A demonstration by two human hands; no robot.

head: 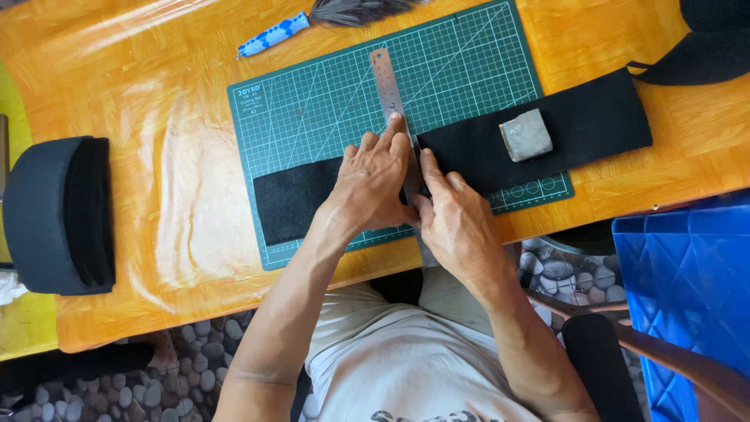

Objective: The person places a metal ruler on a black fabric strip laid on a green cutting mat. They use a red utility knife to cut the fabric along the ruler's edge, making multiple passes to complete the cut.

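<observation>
Black felt strip (539, 137) under steel ruler (388, 90); left hand (373, 184) flat, right hand (453, 223) grip unclear.

Orange wooden bench (156, 195). Brush (328, 16) with blue-and-white handle at the far edge. Grey stone block (526, 134) toward the right side. Black strap (703, 59) at the far right corner. Dark curved stack of pads (58, 215) at the left edge. Blue crate (687, 289) off the near right corner, on a pebble-patterned floor (566, 273).
</observation>
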